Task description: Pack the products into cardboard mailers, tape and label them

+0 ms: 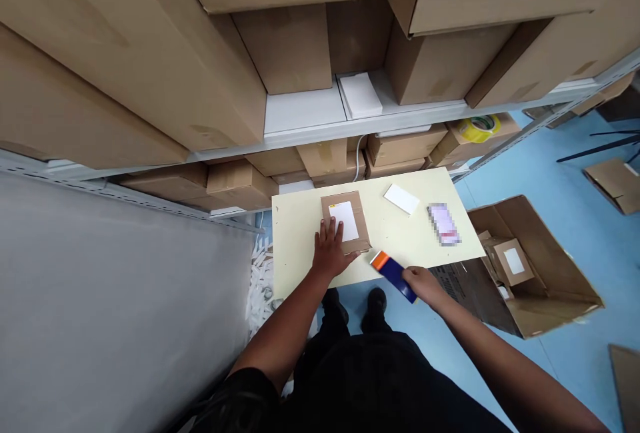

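Observation:
A small brown cardboard box (356, 246) with a white label (349, 218) lies on a cream tabletop (295, 240). My left hand (330, 248) rests flat on its near left part, fingers spread over the label's lower left corner. In my right hand (421, 282) is a flat dark blue strip with an orange and white end (394, 274), gripped near its right end. That strip is slanted at the table's front edge, its orange end close to the box's near right corner. Its exact kind cannot be made out.
On the tabletop lie a white pad or flat box (401, 199) and a pixelated phone-like object (444, 225). Shelves (300, 116) of cartons rise behind, with yellow tape (479, 128) at right. A large open carton (555, 280) holding smaller boxes stands right; a grey wall (125, 300) is left.

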Demonstrator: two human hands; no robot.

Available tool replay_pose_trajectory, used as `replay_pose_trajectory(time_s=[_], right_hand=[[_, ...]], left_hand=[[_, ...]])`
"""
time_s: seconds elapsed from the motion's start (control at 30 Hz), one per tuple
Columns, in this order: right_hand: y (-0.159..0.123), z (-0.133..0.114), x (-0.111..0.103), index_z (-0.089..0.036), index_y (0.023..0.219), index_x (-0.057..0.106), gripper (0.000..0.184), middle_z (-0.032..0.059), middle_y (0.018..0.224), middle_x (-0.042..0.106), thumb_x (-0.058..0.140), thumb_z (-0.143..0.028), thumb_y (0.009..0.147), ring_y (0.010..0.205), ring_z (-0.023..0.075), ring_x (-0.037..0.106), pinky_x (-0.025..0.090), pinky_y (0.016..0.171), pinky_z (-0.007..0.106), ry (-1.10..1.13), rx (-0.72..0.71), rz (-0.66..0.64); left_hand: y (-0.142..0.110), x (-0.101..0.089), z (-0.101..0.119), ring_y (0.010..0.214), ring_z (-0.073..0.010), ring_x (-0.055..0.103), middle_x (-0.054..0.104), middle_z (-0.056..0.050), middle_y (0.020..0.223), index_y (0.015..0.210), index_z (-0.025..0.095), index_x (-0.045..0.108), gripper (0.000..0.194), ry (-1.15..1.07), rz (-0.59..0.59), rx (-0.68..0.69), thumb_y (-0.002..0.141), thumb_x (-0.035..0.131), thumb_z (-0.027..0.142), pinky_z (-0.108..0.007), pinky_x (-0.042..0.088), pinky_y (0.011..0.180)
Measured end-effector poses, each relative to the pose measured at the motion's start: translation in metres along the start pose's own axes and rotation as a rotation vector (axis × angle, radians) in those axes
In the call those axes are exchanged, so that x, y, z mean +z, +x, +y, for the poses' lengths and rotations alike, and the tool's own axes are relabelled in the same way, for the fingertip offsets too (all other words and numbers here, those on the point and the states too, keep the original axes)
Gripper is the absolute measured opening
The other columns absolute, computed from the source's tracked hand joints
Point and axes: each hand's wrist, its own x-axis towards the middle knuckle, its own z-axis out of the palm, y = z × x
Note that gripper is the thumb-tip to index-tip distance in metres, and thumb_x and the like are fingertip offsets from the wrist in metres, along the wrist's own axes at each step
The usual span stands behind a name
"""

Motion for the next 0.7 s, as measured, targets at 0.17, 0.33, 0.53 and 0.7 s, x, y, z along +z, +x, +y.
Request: replay_pose_trajectory(time_s=[0.17,0.33,0.53,0.7], right_hand=[[0.037,-0.003,-0.01,-0.018,0.092,0.07,0.029,0.0184,0.092,0.073,0.058,-0.044,0.094,0.097,0.0343,0.067,0.042,0.09,0.042,-0.404,-0.164,0.383],[0.087,-0.021,0.005,-0.014,0.112,0.069,0.032,0.0236,0.104,0.071,0.05,-0.035,0.099,0.112,0.0364,0.063,0.035,0.107,0.052,-0.471,-0.175,0.442],[0.057,-0.008,0.023,-0.012,0.142,0.055,0.054,0.0239,0.135,0.062,0.055,-0.034,0.093,0.134,0.0416,0.049,0.03,0.116,0.058,-0.303,-0.338,0.595],[0.024,-0.007,0.088,-0.025,0.135,0.063,0.054,0.0116,0.132,0.069,0.067,-0.034,0.082,0.109,0.0294,0.068,0.052,0.101,0.045,0.284,-0.221,0.138]], left_hand=[[0.003,-0.008,0.001,0.159,-0.0441,0.015,0.024,-0.015,0.172,0.163,0.021,0.034,0.098,0.001,0.017,-0.006,0.086,0.06,0.075,-0.059,0.03,0.122],[0.019,-0.03,-0.007,0.148,-0.0378,0.037,0.046,-0.011,0.161,0.149,0.022,0.055,0.059,0.022,-0.018,0.032,0.097,0.056,0.05,-0.051,0.042,0.115],[0.083,-0.058,-0.035,0.13,-0.0315,0.054,0.057,-0.012,0.148,0.141,0.018,0.061,0.049,-0.062,-0.007,-0.009,0.096,0.054,0.037,-0.043,0.046,0.111],[0.146,-0.056,-0.064,0.143,-0.0294,0.047,0.05,-0.014,0.158,0.146,0.015,0.055,0.054,-0.296,-0.171,-0.064,0.098,0.054,0.04,-0.038,0.04,0.115]])
